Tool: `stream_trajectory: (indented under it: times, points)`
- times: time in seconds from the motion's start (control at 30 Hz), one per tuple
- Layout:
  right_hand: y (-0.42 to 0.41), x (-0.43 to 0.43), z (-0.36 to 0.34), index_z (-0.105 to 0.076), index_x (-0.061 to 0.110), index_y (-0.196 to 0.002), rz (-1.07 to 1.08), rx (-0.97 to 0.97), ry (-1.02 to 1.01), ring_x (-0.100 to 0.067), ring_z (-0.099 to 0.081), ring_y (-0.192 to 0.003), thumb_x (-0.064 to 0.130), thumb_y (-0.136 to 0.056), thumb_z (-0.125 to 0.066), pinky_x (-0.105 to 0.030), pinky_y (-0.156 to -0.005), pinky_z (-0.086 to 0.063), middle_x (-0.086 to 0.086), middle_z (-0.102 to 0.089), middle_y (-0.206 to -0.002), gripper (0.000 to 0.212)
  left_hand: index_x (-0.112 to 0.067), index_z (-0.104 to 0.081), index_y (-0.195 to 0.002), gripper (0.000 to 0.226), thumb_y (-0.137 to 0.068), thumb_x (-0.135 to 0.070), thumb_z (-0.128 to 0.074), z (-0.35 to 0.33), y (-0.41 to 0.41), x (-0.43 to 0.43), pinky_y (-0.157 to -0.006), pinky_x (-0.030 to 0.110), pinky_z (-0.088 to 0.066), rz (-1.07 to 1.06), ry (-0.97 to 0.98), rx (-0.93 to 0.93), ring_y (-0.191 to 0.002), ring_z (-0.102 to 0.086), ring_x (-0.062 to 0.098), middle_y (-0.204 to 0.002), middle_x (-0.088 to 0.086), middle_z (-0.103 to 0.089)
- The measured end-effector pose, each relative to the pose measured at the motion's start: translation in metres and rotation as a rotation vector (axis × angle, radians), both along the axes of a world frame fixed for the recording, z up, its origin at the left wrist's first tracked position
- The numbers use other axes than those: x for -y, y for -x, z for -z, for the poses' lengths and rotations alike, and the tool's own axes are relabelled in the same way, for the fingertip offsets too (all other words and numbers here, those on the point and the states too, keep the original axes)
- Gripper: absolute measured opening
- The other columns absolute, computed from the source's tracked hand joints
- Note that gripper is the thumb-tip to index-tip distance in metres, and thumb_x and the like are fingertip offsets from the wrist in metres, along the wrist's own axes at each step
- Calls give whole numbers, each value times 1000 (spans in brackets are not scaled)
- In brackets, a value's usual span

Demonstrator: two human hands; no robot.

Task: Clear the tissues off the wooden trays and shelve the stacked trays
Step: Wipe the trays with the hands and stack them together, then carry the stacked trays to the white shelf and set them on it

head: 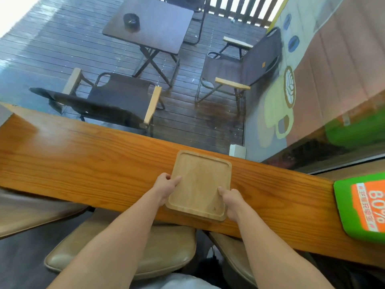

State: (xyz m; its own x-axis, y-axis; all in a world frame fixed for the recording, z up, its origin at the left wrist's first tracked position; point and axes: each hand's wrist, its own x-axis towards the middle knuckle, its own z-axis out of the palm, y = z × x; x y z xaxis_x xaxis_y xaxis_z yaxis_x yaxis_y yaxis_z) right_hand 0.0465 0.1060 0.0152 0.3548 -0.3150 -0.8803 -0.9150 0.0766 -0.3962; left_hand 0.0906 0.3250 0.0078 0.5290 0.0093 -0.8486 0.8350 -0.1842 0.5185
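Two hands on wooden tray

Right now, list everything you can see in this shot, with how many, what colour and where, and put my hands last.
Wooden tray: at least one, maybe a stack, light tan, on the counter, near edge overhanging; no tissues on it.
Counter: one, orange-brown wood, running across the frame.
Sign: one, green with an orange panel reading 80%, on the counter's right end.
Padded stools: at least two, beige, under the counter.
Folding table: one, dark, outside on the deck.
Ashtray: one, black, on that table.
Folding chairs: two, dark fabric with pale wooden armrests, beside the table.
Left hand: gripping the tray's left edge.
Right hand: gripping the tray's near right corner.
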Motion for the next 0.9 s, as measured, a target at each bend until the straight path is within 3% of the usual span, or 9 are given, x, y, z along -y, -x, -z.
stream_trajectory:
  times: [0.2, 0.4, 0.47, 0.6, 0.73, 0.8, 0.9]
  points:
    - [27, 32, -35, -31, 2, -145, 94, 103, 9, -35, -47, -129, 31, -99, -53, -50, -107, -41, -14, -45, -145, 59, -12, -45, -131, 48, -93, -35, -64, -38, 5, 40, -93, 50, -53, 122, 8, 111, -106, -60, 28, -121, 10, -60]
    - [82, 98, -75, -28, 3, -146, 221, 217, 17, -36, -47, -129, 32, -98, -54, -54, -107, -41, -15, -43, -147, 62, -9, -43, -134, 53, -94, -38, -61, -86, 33, 117, -84, 44, -54, 309, -17, 252, -101, -60, 27, -113, 8, -59]
    - [111, 125, -90, -30, 1, -144, 283, 272, 23, -39, -52, -124, 30, -98, -55, -56, -103, -44, -18, -46, -143, 59, -6, -43, -134, 54, -94, -39, -61, -102, 51, 151, -90, 46, -52, 378, -16, 301, -104, -60, 29, -117, 11, -59]
    - [193, 178, -123, -43, -2, -136, 394, 370, 119, -40, -59, -112, 25, -96, -54, -56, -96, -50, -23, -57, -128, 49, -6, -49, -126, 51, -93, -43, -61, -129, 103, 224, -94, 51, -51, 535, 56, 345, -103, -61, 30, -118, 14, -62]
    - [295, 225, -142, -61, -1, -122, 461, 403, 250, -38, -62, -107, 24, -96, -45, -52, -98, -49, -20, -66, -117, 39, -13, -57, -114, 34, -95, -42, -55, -145, 177, 293, -74, 42, -53, 666, 186, 341, -93, -66, 27, -105, 10, -67]
    - [347, 240, -146, -59, 0, -126, 520, 389, 326, -37, -58, -112, 32, -100, -42, -46, -101, -46, -19, -63, -124, 45, -16, -56, -113, 33, -97, -44, -49, -142, 219, 324, -68, 35, -47, 736, 232, 403, -90, -63, 23, -105, 7, -65]
    - [425, 255, -149, -47, 0, -137, 635, 294, 497, -37, -51, -123, 44, -102, -36, -42, -103, -42, -20, -53, -137, 58, -9, -52, -125, 57, -97, -57, -39, -136, 287, 369, -83, 38, -47, 898, 184, 468, -95, -61, 22, -110, 5, -62]
